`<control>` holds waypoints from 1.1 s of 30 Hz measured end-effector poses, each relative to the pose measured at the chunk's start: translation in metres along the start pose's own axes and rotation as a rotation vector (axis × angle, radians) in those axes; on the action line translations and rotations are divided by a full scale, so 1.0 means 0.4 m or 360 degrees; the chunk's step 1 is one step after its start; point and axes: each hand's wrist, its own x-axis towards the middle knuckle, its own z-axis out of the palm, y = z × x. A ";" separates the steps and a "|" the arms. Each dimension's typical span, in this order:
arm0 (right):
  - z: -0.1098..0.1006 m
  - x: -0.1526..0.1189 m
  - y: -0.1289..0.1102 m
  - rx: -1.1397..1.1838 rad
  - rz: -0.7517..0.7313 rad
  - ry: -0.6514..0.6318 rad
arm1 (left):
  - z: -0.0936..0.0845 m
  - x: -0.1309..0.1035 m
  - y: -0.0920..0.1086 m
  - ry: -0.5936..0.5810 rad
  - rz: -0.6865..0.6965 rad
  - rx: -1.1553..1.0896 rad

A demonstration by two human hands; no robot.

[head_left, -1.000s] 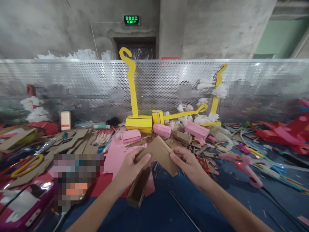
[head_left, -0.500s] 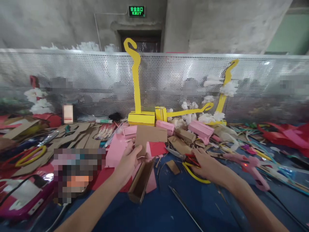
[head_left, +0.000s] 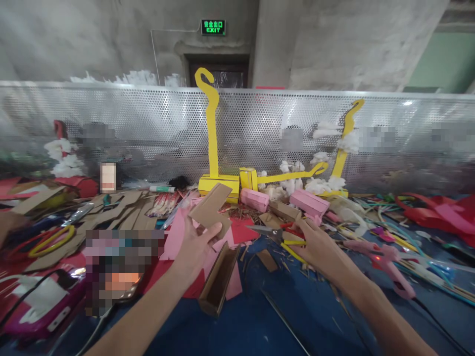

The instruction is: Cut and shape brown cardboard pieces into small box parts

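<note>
My left hand (head_left: 200, 242) is closed on a flat piece of brown cardboard (head_left: 211, 205), pinched at its lower end and tilted to the right. My right hand (head_left: 311, 242) grips scissors (head_left: 269, 231) with red and yellow handles, their blades pointing left toward the cardboard but apart from it. Under the left hand lie pink paper (head_left: 173, 237) and a piece of red paper (head_left: 243, 231). An open cardboard trough (head_left: 219, 279) rests on the blue table just below that hand. A small cardboard scrap (head_left: 267, 260) lies beneath the scissors.
Yellow hooked stands (head_left: 212, 133) rise at the back before a perforated metal panel (head_left: 156, 128). Pink boxes (head_left: 308, 201) lie in the middle. A pink glue gun (head_left: 393, 264) with a lit red light lies right. A purple power strip (head_left: 48, 311) stands left; a metal rod (head_left: 284, 319) lies in front.
The cardboard in my left hand has turned clockwise, its upper end now slanting up to the right. My right hand has lifted the scissors slightly, and their handles have rotated. The view tilted up slightly.
</note>
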 end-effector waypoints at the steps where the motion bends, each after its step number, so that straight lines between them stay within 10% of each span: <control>1: -0.006 0.003 -0.009 0.0023 -0.0033 0.0023 | -0.003 0.002 0.000 0.0025 -0.0026 -0.0016; 11: 0.007 -0.016 -0.053 0.0108 -0.0210 0.0107 | -0.034 0.032 0.002 0.0262 -0.0040 -0.0065; 24: -0.054 -0.042 -0.159 0.0911 0.0107 -0.0338 | -0.022 0.025 0.004 0.0172 -0.0107 -0.0139; 33: -0.006 -0.060 -0.164 0.1447 0.0053 -0.0480 | 0.009 -0.009 0.016 -0.0061 -0.0166 -0.0011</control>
